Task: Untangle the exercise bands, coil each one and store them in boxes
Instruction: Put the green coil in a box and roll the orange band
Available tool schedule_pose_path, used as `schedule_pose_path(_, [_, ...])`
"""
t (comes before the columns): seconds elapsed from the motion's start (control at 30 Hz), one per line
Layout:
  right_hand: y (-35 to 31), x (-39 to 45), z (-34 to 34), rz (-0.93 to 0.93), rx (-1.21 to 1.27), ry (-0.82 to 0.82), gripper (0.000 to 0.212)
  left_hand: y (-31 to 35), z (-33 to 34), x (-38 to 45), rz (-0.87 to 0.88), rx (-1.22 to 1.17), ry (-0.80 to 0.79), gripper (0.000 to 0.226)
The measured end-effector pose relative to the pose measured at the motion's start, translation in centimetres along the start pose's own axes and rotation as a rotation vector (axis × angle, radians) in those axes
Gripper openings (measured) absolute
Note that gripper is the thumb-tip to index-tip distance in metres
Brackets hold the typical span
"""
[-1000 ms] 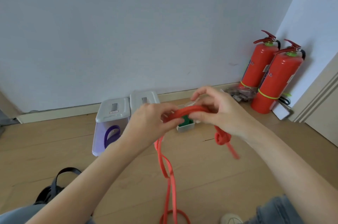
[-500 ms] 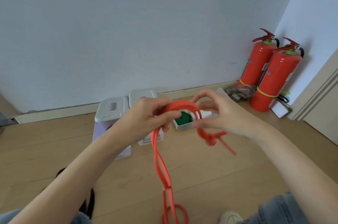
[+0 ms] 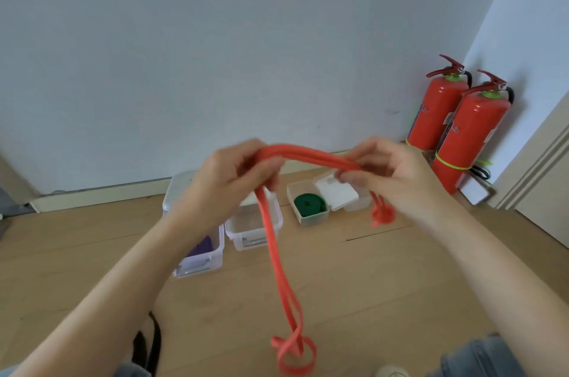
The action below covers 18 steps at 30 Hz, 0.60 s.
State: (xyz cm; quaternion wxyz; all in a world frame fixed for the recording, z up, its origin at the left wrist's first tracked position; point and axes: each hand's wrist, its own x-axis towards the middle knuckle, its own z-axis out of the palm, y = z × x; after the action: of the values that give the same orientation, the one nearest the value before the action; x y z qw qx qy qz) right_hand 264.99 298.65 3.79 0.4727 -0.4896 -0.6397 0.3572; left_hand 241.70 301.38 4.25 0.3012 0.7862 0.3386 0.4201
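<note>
From the head view, the hands have spread apart since half a second ago: the left hand [image 3: 228, 179] and right hand [image 3: 391, 176] now stretch the long flat orange rubber exercise band [image 3: 311, 156] between them, where it was bunched into a small loop. Both hands' fingers curl tightly around it; its doubled tail hangs down from the left hand to a loop near the wooden floor [image 3: 385, 284], and a knot dangles under the right. Farther off, a small clear plastic box [image 3: 308, 219] with its lid open holds a coiled green band [image 3: 308, 205]; left of it a clear tub [image 3: 252, 235] shows no band; the leftmost tub [image 3: 200, 262] holds a purple band [image 3: 203, 246].
</note>
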Motion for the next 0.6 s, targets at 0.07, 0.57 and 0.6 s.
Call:
schedule_pose_path(0.07, [0.0, -0.1, 0.3, 0.027, -0.061, -0.175, 0.023, 1.7, -0.8, 0.3, 0.101, 0.061, 0.04, 0.015])
schedule_pose_path(0.57, [0.6, 0.0, 1.6, -0.002, 0.005, -0.027, 0.012, -4.5, 4.4, -2.0, -0.152, 0.331, -0.433, 0.015])
schedule_pose_path(0.6, [0.6, 0.0, 1.2, 0.013, 0.022, -0.007, 0.013, -4.3, 3.9, -1.9, -0.166, 0.312, -0.402, 0.015])
